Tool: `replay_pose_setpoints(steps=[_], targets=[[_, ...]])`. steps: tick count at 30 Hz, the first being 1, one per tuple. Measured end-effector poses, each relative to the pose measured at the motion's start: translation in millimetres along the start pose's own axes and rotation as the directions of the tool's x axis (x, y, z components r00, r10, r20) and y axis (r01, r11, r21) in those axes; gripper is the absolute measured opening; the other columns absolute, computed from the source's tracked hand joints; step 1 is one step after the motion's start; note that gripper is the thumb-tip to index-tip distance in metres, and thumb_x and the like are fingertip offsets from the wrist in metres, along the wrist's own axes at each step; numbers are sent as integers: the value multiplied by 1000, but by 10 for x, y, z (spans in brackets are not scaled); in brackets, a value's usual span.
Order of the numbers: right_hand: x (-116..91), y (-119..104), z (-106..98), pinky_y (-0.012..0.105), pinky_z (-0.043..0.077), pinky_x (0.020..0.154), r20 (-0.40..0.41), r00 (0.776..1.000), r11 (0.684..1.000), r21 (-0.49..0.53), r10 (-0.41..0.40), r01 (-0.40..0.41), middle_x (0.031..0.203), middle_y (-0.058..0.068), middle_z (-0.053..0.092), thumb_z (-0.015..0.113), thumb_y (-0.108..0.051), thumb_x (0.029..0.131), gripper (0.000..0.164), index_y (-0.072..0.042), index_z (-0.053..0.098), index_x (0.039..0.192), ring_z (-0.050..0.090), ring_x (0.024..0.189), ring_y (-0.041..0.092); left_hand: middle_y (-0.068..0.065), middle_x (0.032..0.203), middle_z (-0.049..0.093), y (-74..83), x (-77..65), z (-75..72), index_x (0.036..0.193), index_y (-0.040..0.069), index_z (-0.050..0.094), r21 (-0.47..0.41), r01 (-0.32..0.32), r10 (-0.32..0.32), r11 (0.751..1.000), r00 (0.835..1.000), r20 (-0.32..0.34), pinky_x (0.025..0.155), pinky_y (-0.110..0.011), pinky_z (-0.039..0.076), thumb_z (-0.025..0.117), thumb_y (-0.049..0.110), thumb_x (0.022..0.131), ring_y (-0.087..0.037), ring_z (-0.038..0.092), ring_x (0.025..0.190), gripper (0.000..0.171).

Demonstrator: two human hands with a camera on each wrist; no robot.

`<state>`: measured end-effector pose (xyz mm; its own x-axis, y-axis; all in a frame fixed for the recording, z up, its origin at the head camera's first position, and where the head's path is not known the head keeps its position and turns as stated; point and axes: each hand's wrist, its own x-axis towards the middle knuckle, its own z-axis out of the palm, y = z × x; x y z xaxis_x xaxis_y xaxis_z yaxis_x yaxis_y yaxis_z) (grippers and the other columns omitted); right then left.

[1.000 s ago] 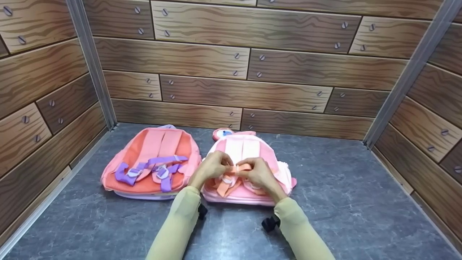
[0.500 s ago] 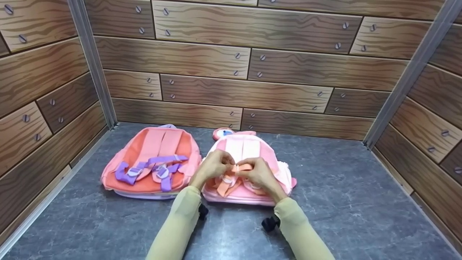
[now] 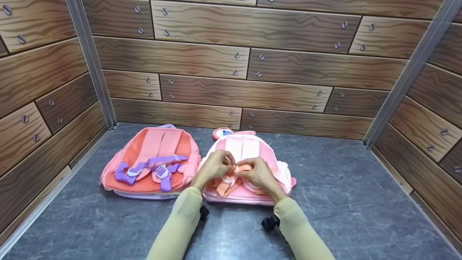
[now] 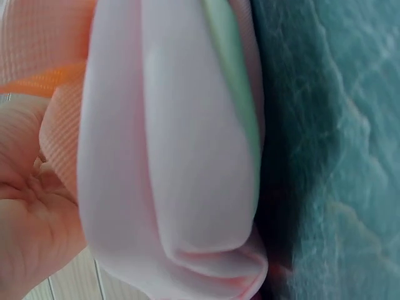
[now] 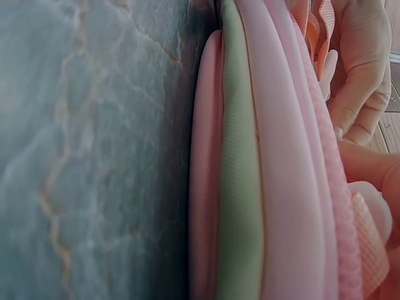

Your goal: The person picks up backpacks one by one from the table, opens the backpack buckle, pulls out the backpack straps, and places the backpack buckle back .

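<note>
A pale pink backpack (image 3: 265,142) lies with its shoulder straps up, in the middle of the head view. Over it my left hand (image 3: 215,165) pinches an orange webbing strap near a small white piece on it, whose kind is too small to tell. From the other side my right hand (image 3: 258,173) pinches the same orange strap (image 3: 245,167), thumb and fingers curled around it. Loose orange strap ends (image 3: 224,188) and a white buckle (image 3: 227,179) hang below the hands. In the right wrist view, fingers of both hands (image 5: 362,81) meet beside the bag.
A coral backpack (image 3: 153,137) with purple straps (image 3: 126,177) lies close on the left. A red item with a blue-and-white eye shape (image 3: 223,133) sits behind the pink bag. Wood-patterned walls (image 3: 202,61) enclose the grey table (image 3: 343,202) at back and sides.
My left fingers have shifted slightly right along the orange strap, close up to the small white piece. The right hand stays nearly still, and both backpacks remain in place.
</note>
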<state>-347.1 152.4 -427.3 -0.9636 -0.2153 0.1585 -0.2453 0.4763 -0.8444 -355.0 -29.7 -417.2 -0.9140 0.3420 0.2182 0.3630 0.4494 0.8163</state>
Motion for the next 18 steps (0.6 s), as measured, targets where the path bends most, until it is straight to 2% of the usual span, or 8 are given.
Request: replay_pose_setpoints(steps=[6,12,18], targets=[[6,6,-17,18,46,62,-16,1000,1000,2,8,-8,100,6,74,84,-12,73,28,-11,78,101,58,77,8,-10,77,72,-7,2,-18,89,3,68,-13,-17,17,1000,999,32,52,-19,45,67,0,85,-8,59,61,5],[3,18,-39,18,48,65,-3,1000,999,43,-18,18,99,6,75,81,-15,77,24,-9,77,100,61,75,6,-12,84,71,-2,1,-37,97,-2,69,20,-50,48,999,992,113,62,-19,50,74,-4,78,-9,59,70,19],[-2,26,-47,21,50,66,-15,1000,992,123,11,-9,89,5,74,81,-15,78,23,-6,76,98,62,73,7,-11,80,71,-3,14,30,99,-3,71,106,-114,104,988,991,89,59,-18,49,76,-2,76,-6,56,66,24]])
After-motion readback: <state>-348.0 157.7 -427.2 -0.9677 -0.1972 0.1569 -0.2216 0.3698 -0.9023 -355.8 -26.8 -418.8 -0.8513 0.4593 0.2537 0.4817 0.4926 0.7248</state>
